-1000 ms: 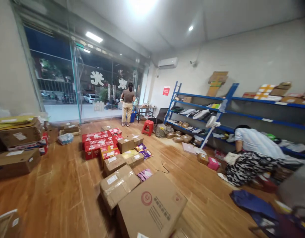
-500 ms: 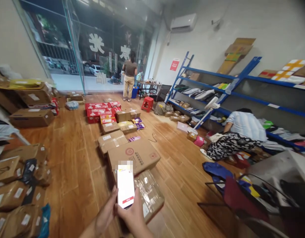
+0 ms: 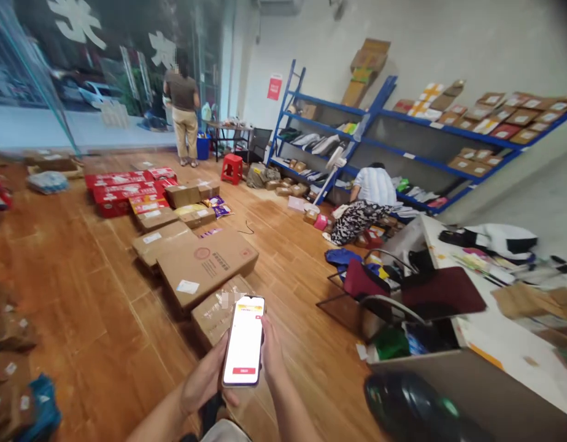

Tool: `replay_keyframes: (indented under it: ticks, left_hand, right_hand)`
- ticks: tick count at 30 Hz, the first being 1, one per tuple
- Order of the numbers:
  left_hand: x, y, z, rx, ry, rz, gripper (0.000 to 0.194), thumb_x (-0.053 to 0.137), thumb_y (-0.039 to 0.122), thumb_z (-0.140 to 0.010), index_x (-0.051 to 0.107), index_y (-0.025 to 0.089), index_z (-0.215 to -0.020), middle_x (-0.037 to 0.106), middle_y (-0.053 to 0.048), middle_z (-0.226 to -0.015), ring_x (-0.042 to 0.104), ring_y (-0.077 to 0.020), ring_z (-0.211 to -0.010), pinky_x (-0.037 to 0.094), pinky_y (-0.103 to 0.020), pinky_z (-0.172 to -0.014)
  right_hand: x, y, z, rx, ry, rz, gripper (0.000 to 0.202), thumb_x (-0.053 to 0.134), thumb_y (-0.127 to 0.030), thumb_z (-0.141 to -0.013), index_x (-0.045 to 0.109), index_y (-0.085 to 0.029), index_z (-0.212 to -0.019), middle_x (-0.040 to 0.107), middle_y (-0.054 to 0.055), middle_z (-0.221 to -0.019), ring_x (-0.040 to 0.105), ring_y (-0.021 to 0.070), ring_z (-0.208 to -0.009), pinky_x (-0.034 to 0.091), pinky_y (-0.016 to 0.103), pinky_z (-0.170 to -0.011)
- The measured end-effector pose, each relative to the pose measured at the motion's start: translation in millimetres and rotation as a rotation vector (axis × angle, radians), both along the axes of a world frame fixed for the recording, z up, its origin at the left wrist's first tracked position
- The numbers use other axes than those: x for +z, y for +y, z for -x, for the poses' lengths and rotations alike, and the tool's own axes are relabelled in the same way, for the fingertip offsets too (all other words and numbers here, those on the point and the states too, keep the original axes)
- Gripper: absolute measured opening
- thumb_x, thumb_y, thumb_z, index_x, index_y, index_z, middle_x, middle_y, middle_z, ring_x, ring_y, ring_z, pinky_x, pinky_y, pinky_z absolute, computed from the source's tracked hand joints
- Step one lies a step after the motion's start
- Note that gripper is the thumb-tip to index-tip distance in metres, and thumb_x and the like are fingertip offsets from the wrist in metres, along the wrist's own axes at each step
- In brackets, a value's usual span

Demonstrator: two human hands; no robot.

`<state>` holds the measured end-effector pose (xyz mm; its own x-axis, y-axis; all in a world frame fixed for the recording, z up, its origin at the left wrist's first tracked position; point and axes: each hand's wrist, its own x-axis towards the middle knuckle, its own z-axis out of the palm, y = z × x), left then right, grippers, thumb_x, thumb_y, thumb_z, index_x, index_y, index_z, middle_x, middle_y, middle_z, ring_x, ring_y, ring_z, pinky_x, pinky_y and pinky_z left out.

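A phone (image 3: 244,341) is held low in the middle of the view, above the wooden floor (image 3: 104,294) and just in front of a taped cardboard box (image 3: 214,313). Its long axis runs nearly upright in the picture, tilted slightly so that the top end leans to the right and away from the wearer; the lit screen is turned up toward the camera, with a red button near its lower edge.

The left hand (image 3: 205,380) is cupped under the phone's lower left side, its thumb laid along the bottom edge, so the device is clasped from below. The right hand (image 3: 270,356) is wrapped along the right edge, fingers hidden behind the case, and is likewise closed about the phone. Both forearms are raised from the bottom of the frame and converge on the device, the left coming in from the lower left, the right from directly below.

Beyond the phone, a large flat carton (image 3: 205,267) is laid on the floor, with smaller boxes and red cartons (image 3: 122,187) lined up behind it. Blue shelving (image 3: 403,132) is set along the right wall, and a person in a pale top (image 3: 373,187) is crouched before it. Another person (image 3: 182,113) is seen standing by the glass front. A white counter (image 3: 509,350) strewn with papers is seen at the right.
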<state>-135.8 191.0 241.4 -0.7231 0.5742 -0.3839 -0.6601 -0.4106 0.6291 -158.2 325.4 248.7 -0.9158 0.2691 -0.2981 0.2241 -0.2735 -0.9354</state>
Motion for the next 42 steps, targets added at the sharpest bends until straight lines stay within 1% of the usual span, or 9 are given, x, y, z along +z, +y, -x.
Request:
replay_keyframes:
  ticks: [5,10,13,16,21,27,35,39,42]
  left_hand:
    - [18.9,50,-19,-0.039,-0.048,0.019,0.061,0.046,0.053,-0.083,0.038,0.025,-0.137,0.061,-0.013,-0.119,0.064,-0.0239,-0.080,0.055,-0.028,-0.042]
    - [15.3,117,-22,-0.034,0.023,0.028,0.052,0.049,0.048,-0.084,0.045,0.028,-0.132,0.063,-0.011,-0.116,0.064,-0.0219,-0.077,0.056,-0.029,-0.043]
    - [9.6,164,-17,-0.019,0.094,0.021,0.054,0.050,0.043,-0.085,0.037,0.031,-0.136,0.062,-0.011,-0.118,0.065,-0.0237,-0.082,0.057,-0.029,-0.044]
    - [6.7,207,-6,-0.012,0.093,0.016,0.061,0.049,0.043,-0.085,0.026,0.032,-0.140,0.059,-0.012,-0.123,0.065,-0.0277,-0.090,0.057,-0.031,-0.045]
    - [12.1,254,22,-0.026,0.073,0.037,0.069,0.046,0.044,-0.086,0.010,0.031,-0.144,0.046,-0.012,-0.139,0.059,-0.0339,-0.105,0.057,-0.033,-0.042]
    - [22.7,285,84,-0.074,0.102,0.039,0.065,0.041,0.047,-0.087,0.016,0.028,-0.144,0.044,-0.013,-0.139,0.059,-0.0336,-0.104,0.057,-0.030,-0.043]
    - [33.2,318,208,-0.126,0.083,0.071,0.065,0.037,0.043,-0.090,0.005,0.028,-0.144,0.038,-0.012,-0.144,0.059,-0.0331,-0.103,0.056,-0.029,-0.040]
    - [41.0,349,269,-0.155,0.065,-0.009,0.067,0.039,0.046,-0.089,0.004,0.031,-0.144,0.043,-0.012,-0.141,0.055,-0.0352,-0.111,0.057,-0.030,-0.042]
    - [46.4,382,313,-0.200,0.057,-0.074,0.068,0.040,0.048,-0.088,0.005,0.032,-0.144,0.047,-0.012,-0.137,0.054,-0.0347,-0.112,0.057,-0.028,-0.043]
  right_hand:
    - [0.0,44,-24,-0.053,-0.019,0.048,0.039,0.052,-0.056,-0.068,0.061,-0.019,-0.079,0.066,0.001,-0.075,0.059,0.0189,-0.071,0.048,0.029,-0.067]
    - [4.5,115,-25,-0.022,0.059,0.098,0.033,0.051,-0.053,-0.069,0.058,-0.020,-0.071,0.063,-0.001,-0.067,0.057,0.0174,-0.064,0.046,0.028,-0.062]
    - [8.6,165,-19,-0.010,0.111,0.106,0.030,0.052,-0.050,-0.068,0.056,-0.021,-0.065,0.060,-0.003,-0.062,0.054,0.0160,-0.062,0.044,0.027,-0.062]
    - [17.9,211,-9,0.026,0.160,0.104,0.027,0.053,-0.045,-0.065,0.060,-0.020,-0.068,0.063,-0.002,-0.064,0.056,0.0175,-0.066,0.045,0.027,-0.063]
    - [34.3,259,15,0.051,0.196,0.113,0.028,0.051,-0.045,-0.066,0.060,-0.020,-0.073,0.066,0.000,-0.069,0.059,0.0193,-0.069,0.047,0.029,-0.065]
    - [33.9,288,71,0.051,0.222,0.117,0.032,0.053,-0.050,-0.069,0.059,-0.020,-0.075,0.066,0.001,-0.070,0.060,0.0193,-0.069,0.048,0.029,-0.064]
    - [40.9,328,184,0.054,0.245,0.104,0.043,0.052,-0.060,-0.072,0.060,-0.020,-0.083,0.068,0.004,-0.081,0.061,0.0211,-0.079,0.049,0.031,-0.072]
    - [39.2,367,227,0.179,0.262,0.094,0.043,0.066,-0.044,-0.065,0.060,-0.018,-0.098,0.068,0.006,-0.097,0.061,0.0249,-0.092,0.047,0.035,-0.083]
    - [33.3,406,255,0.340,0.307,0.072,0.055,0.072,-0.030,-0.061,0.054,-0.020,-0.112,0.065,0.007,-0.110,0.059,0.0265,-0.102,0.045,0.038,-0.089]
